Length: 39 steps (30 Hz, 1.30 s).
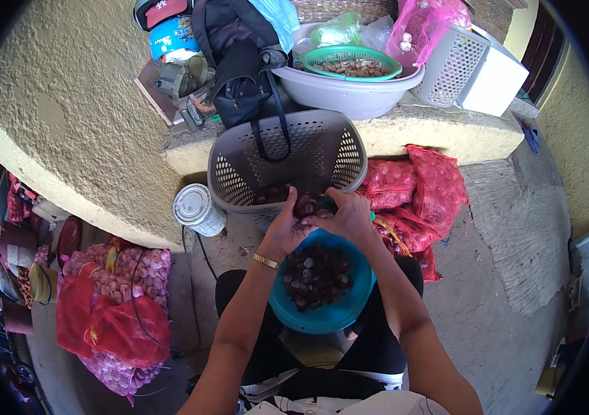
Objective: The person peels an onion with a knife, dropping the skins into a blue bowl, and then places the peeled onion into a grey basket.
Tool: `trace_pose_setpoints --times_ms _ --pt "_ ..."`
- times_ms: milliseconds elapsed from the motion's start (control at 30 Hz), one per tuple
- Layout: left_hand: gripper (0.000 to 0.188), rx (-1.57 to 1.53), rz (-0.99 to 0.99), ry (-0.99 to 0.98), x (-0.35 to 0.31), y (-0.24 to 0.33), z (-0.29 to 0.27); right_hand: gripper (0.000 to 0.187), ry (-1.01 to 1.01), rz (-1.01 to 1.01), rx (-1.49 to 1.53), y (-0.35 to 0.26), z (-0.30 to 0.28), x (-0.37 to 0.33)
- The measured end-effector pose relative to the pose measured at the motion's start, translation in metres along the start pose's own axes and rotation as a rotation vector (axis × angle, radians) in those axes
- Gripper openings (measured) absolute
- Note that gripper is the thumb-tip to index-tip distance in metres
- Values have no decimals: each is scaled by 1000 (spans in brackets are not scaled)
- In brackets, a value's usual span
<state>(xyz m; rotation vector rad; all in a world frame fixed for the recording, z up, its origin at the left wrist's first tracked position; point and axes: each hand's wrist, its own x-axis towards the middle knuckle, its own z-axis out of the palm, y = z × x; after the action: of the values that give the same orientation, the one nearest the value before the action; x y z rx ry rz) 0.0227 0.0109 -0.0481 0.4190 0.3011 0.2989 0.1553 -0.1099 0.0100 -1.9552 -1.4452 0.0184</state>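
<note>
Head view shows a person's left hand [284, 232] cupped, thumb raised, around a dark red bulb [305, 205], the right hand [351, 218] curled in from the other side; whether its fingers pinch a tool cannot be told. The bulb is held between a perforated basket [322, 142] and a blue basin [316, 322] of similar bulbs [315, 273]. Red mesh sacks [436, 187] lie to the right, a lidded can [201, 211] to the left.

My left grip [285, 229] and right grip [353, 217] partly hide the onion [305, 206]; the lower edge cuts off both my arms [229, 349].
</note>
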Motion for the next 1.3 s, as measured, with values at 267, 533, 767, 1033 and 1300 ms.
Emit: trace_pose_setpoints --times_ms 267,533,767,1033,1300 --pt "51 -98 142 19 4 -4 5 44 85 157 358 18 29 -1" --pt "50 -36 151 183 3 -2 3 32 -54 266 583 23 30 -2" --pt "40 54 66 42 1 -4 4 32 -98 313 768 36 22 -1" --pt "40 141 -31 30 2 -24 10 34 -155 385 457 108 -52 -17" --pt "40 165 -47 32 4 -33 19 35 -419 612 469 194 1 -63"
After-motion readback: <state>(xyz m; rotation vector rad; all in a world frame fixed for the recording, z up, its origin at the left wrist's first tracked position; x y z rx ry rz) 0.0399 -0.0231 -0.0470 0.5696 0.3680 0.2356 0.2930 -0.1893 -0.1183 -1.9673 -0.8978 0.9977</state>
